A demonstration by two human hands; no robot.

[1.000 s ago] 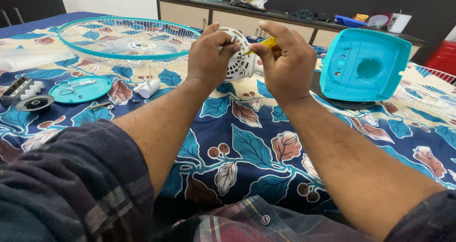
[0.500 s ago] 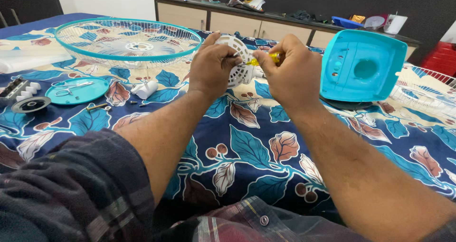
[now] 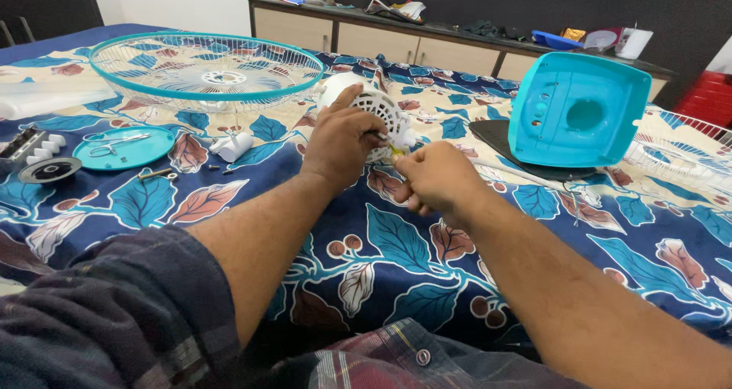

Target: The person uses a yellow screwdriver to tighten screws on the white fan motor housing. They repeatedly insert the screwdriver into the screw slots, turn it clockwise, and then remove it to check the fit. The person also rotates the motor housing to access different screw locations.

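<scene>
Blue leaf-print cloth [image 3: 396, 236] covers the table, with a dark wall and a low sideboard [image 3: 427, 42] behind it. Near the cloth's middle stands a white motor housing [image 3: 366, 103] with a slotted grille end; everything else is placed from it.

The left hand [image 3: 339, 141] is clasped over the near side of the housing, fingers wrapped on its grille, steadying it on the cloth. The right hand [image 3: 435, 179] sits just right of and nearer than the housing, clenched around a thin tool whose yellow handle [image 3: 398, 151] only peeks out between the two hands; its tip meets the housing's grille end, though the exact spot is hidden by the fingers. A white cord [image 3: 518, 175] trails from the housing to the right.

By the look of it, the step in hand is working a fastener at the housing's end with the tool, probably a screw. The next move seems to call for keeping the housing from rolling under the left hand while the right hand turns the tool in line with the fastener.

Left of and beyond the housing lies a round wire guard [image 3: 206, 72] with a teal rim. Left of it, nearer, a small white cap [image 3: 235, 145] and a teal disc [image 3: 122, 146] holding scissors. Right of the housing a teal cover [image 3: 576, 110] stands tilted on a black base [image 3: 503, 141].
</scene>
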